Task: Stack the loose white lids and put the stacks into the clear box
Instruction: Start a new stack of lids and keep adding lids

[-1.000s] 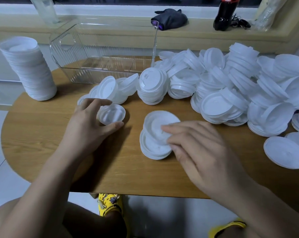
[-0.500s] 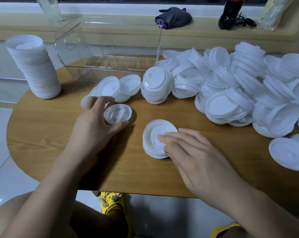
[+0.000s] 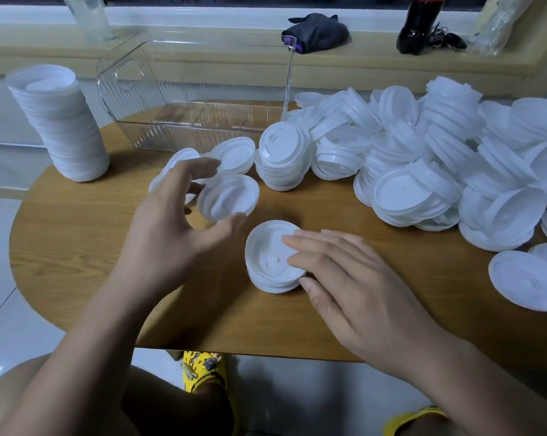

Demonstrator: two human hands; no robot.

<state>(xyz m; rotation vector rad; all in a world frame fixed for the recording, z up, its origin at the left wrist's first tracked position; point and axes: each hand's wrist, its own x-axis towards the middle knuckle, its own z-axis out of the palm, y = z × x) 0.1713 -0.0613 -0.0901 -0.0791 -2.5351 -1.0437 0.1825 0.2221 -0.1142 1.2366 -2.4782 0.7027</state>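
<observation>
Far left of the left hand: a tall stack (image 3: 58, 121) of white lids, upright with a slight lean, near the rounded left edge of the surface (image 3: 77, 247).

Beyond the left hand, at the far edge: the clear box (image 3: 159, 89), ribbed walls, open top. Through its floor we see the wood grain of the surface. A few stray lids (image 3: 234, 154) lie between the box and that hand's fingertips.

Left hand (image 3: 178, 221): fingers and thumb curled round the rim of one held lid (image 3: 228, 198), tilted, hollow side toward us, raised off the wood.

Just right of that thumb: a short stack (image 3: 272, 262) on the surface. The right hand (image 3: 354, 284) lies on it, fingers straight and flat across the top, thumb against the near rim. It grasps nothing.

Beyond the right hand: a low stack (image 3: 283, 158) beside the box's right corner, touching the heap (image 3: 423, 158) of loose lids, which spreads rightward to the picture's edge. One lone lid (image 3: 527, 280) lies flat to the right of the right hand, apart from it.

Open room: we note bare wood left of the left hand as far as the tall stack, and a bare strip between the right hand and the lone lid. The surface's near edge runs under both forearms.
</observation>
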